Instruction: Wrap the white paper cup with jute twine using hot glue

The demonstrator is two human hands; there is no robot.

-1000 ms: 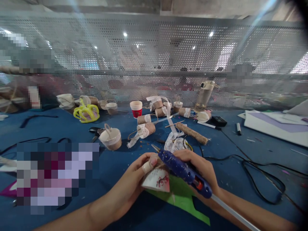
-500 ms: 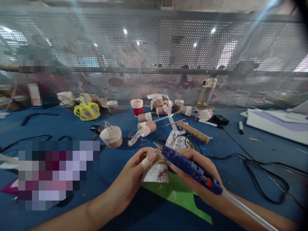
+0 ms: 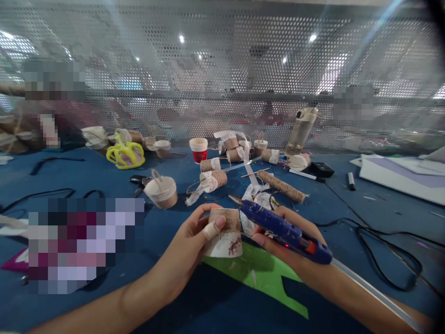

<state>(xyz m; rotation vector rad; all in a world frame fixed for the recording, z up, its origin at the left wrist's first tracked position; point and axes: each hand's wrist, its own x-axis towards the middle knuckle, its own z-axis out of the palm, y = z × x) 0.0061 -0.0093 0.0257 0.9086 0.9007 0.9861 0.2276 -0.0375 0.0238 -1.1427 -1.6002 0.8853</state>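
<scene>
My left hand (image 3: 198, 241) is closed around a paper cup (image 3: 225, 247), white with a small printed flower, its upper band wrapped in brown burlap. A bandage covers part of the left thumb. My right hand (image 3: 288, 236) grips a blue hot glue gun (image 3: 278, 227), with a clear glue stick (image 3: 371, 292) sticking out of its back. The metal nozzle points up and left, above the cup's right side and apart from it. A green sheet (image 3: 257, 269) lies beneath the cup. White lace (image 3: 255, 199) lies behind the glue gun.
Behind my hands lie burlap-and-lace cups (image 3: 212, 180), a handled cup (image 3: 162, 192), red cups (image 3: 199, 150) and a burlap roll (image 3: 283, 186). A bottle (image 3: 301, 130) stands near the perforated screen (image 3: 208, 83). A yellow crown-shaped piece (image 3: 125, 155) sits left; a black cable (image 3: 365, 232) loops at right.
The glue gun has moved right, away from the burlap band, so more of the band shows. My left hand still holds the cup, in nearly the same place.
</scene>
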